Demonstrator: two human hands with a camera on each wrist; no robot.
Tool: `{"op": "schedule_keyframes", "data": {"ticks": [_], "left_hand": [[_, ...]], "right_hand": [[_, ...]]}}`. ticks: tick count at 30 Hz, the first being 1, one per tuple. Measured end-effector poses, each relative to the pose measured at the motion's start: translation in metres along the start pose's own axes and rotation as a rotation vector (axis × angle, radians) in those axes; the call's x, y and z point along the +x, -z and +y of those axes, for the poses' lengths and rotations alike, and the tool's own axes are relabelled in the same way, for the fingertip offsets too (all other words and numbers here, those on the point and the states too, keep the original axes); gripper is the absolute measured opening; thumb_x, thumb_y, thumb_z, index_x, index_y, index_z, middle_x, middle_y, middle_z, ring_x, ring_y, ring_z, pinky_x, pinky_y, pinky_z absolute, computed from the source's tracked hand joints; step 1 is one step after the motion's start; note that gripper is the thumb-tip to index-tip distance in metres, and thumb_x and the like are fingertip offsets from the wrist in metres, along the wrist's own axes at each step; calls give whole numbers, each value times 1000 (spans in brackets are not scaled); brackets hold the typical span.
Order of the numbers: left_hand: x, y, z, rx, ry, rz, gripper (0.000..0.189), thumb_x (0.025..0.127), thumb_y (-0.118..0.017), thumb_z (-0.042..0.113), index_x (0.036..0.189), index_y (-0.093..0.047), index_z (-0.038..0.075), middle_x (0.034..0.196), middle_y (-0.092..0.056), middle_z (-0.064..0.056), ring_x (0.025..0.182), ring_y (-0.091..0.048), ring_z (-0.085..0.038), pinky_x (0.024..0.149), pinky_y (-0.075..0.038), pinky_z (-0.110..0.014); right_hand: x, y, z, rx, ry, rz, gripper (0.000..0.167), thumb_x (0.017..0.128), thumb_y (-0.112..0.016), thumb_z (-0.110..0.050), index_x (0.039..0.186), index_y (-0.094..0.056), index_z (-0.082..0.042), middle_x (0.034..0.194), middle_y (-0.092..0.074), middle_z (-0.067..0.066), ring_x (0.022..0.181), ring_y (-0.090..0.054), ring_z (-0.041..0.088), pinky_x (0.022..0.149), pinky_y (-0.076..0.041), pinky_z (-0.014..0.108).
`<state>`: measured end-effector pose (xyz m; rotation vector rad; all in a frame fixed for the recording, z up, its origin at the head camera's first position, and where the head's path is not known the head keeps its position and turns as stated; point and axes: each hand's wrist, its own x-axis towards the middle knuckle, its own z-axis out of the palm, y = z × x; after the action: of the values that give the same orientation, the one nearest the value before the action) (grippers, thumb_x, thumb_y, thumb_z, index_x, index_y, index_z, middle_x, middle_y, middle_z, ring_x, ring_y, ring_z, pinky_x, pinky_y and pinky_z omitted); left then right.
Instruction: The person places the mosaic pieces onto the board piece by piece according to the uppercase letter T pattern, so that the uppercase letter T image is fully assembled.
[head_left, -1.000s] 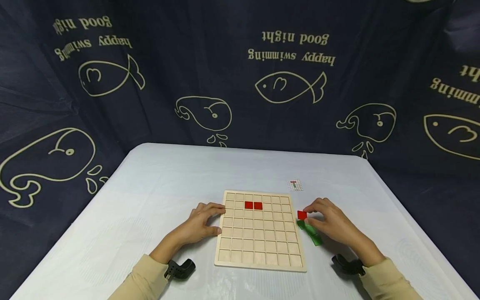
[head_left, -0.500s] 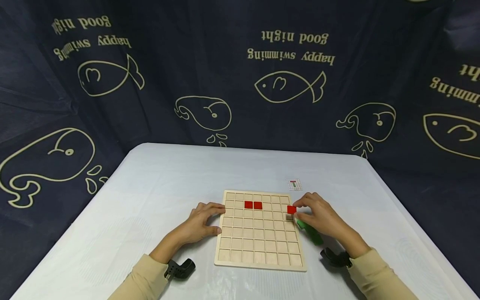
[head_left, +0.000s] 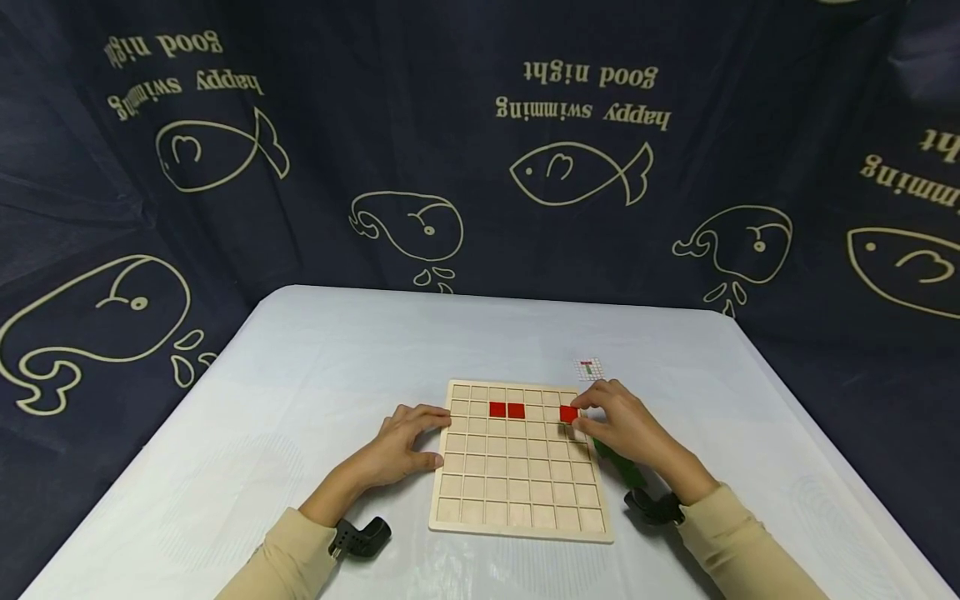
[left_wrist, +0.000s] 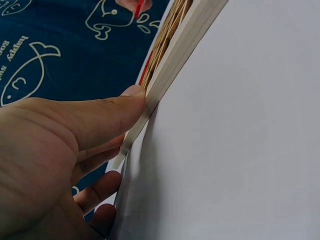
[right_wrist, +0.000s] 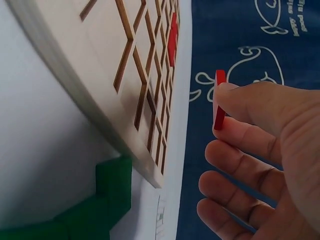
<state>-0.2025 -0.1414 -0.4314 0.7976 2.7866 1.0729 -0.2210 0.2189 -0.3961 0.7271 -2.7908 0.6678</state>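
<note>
A square wooden grid board [head_left: 519, 490] lies on the table. My left hand [head_left: 396, 450] rests along its left edge, thumb and fingertips touching the frame, fingers relaxed; in the left wrist view the thumb [left_wrist: 107, 115] presses on the rim. Between thumb and index finger, my right hand [head_left: 633, 427] pinches a red square tile [head_left: 567, 414], raised above the board's right columns. In the right wrist view this tile [right_wrist: 220, 112] is seen thin and edge-on. Two red tiles [head_left: 516, 411] sit side by side in the second row from the far edge.
Several green tiles [head_left: 621, 467] lie beside the board's right edge, partly behind my right hand. A small printed grid card [head_left: 589, 369] lies beyond the board's far right corner. A dark curtain [head_left: 420, 100] with fish drawings hangs behind the white table [head_left: 360, 333].
My right hand has carried the red tile leftward and slightly away, from beside the green tiles to over the board. My left hand has stayed at the board's edge.
</note>
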Motion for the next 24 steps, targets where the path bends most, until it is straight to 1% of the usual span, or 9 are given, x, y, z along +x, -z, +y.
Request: {"op": "schedule_keyframes", "data": {"ticks": [13,18,24], "left_hand": [[0,0,0,6,-4,2,55,79,-74,23,130,-56,11,141,-48,2,115,-39,-19,89,-26,-37],[0,0,0,5,-9,3,55,79,-74,23,130,-56,11,141,-48,1,115,-39,-19,89,-26,-37],[1,0,0,3,-7,1,55,79,-74,23,130,-56,11,141,-48,2,116,-39,-19,89,-26,-37]], "right_hand": [[12,-4,-5,-1,0,-51,22,86,-67,-21,105,-69,-10,104,-63,1,100,-55,21,82,-48,41],[18,-7,-8,21,2,-67,21,86,-67,-21,105,-69,-10,103,-63,2,98,-55,21,80,-48,39],[24,-12,-10,23,18,-74,20,86,-68,-19,103,-68,-10,101,-62,2,95,-54,21,77,-46,36]]}}
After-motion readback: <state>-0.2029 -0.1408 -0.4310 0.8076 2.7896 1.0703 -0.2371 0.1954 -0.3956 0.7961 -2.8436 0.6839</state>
